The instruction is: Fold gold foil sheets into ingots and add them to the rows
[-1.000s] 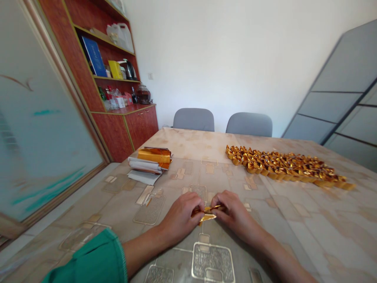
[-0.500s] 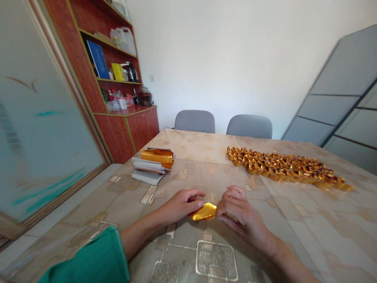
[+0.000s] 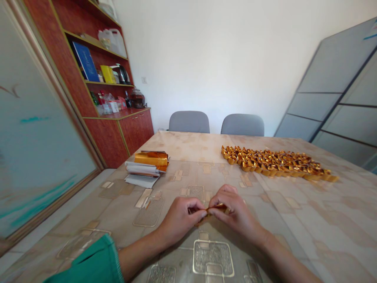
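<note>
Between my two hands is a piece of gold foil paper, mostly covered by my fingers, just above the table's middle front. My left hand pinches its near left edge between thumb and fingers. From the other side my right hand pinches it too, with the thumb tips of both hands close together. Off to the left lies a stack of gold and white foil sheets. At the right, several rows of folded gold foil pieces stand packed together.
A patterned cloth covers the table. Two grey chairs stand at its far side against the wall. A red-brown cabinet with bottles and a kettle is at the left, beside a sliding glass door.
My hands have come together, and my left fingers, earlier resting on the foil paper, now pinch it. The foil's broad gold face has turned out of sight. The view has shifted slightly right.
</note>
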`<state>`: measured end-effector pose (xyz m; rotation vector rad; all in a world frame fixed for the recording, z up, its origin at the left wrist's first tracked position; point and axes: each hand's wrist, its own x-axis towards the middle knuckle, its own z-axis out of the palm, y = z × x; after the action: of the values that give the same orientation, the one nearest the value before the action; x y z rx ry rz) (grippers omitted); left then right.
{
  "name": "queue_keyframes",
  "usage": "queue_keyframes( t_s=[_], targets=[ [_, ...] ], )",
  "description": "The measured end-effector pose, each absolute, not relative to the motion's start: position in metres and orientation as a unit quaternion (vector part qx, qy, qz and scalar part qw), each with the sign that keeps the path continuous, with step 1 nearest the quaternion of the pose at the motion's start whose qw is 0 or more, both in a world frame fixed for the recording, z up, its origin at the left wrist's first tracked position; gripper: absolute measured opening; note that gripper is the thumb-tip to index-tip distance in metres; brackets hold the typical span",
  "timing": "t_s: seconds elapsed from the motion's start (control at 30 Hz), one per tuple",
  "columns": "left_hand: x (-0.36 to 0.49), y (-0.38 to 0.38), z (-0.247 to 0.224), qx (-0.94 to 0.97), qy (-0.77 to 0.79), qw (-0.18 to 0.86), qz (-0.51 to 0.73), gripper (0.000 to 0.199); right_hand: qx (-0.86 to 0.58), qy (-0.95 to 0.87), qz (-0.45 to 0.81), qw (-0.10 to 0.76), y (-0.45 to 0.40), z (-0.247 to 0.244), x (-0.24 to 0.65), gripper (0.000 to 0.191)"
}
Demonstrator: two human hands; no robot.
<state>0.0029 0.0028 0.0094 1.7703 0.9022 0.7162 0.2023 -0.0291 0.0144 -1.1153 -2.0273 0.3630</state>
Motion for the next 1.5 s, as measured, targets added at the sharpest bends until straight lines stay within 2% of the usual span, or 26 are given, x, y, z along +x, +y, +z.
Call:
queue_keyframes(
  t_s=[0.17,0.33,0.43,0.5,0.57,0.97,1.23,1.5],
  targets=[
    [0.001,0.008,0.005,0.684,0.390,0.533,0.310,0.022,-0.485,-0.640,0.309,0.509,-0.018,0.003,0.215,0.019],
    [-0.002,0.009,0.006,0.627,0.395,0.576,0.345,0.027,-0.483,-0.566,0.376,0.553,-0.017,0.006,0.222,0.040],
    [-0.002,0.007,0.008,0.576,0.408,0.594,0.385,0.029,-0.465,-0.580,0.422,0.519,-0.023,0.010,0.216,0.046],
    [-0.001,0.005,0.008,0.557,0.405,0.608,0.396,0.032,-0.450,-0.608,0.459,0.467,-0.026,0.009,0.209,0.045],
    [0.000,0.003,0.008,0.545,0.402,0.621,0.396,0.033,-0.446,-0.603,0.482,0.453,-0.027,0.007,0.203,0.043],
    [0.004,-0.005,0.004,0.488,0.383,0.696,0.361,0.030,-0.443,-0.573,0.455,0.517,-0.030,0.011,0.198,0.044],
    [0.016,-0.012,0.006,0.369,0.347,0.725,0.468,0.028,-0.383,-0.580,0.546,0.467,-0.032,-0.003,0.186,0.037],
    [0.021,-0.011,0.008,0.351,0.377,0.706,0.486,0.035,-0.374,-0.554,0.542,0.509,-0.036,-0.009,0.184,0.030]
  ],
)
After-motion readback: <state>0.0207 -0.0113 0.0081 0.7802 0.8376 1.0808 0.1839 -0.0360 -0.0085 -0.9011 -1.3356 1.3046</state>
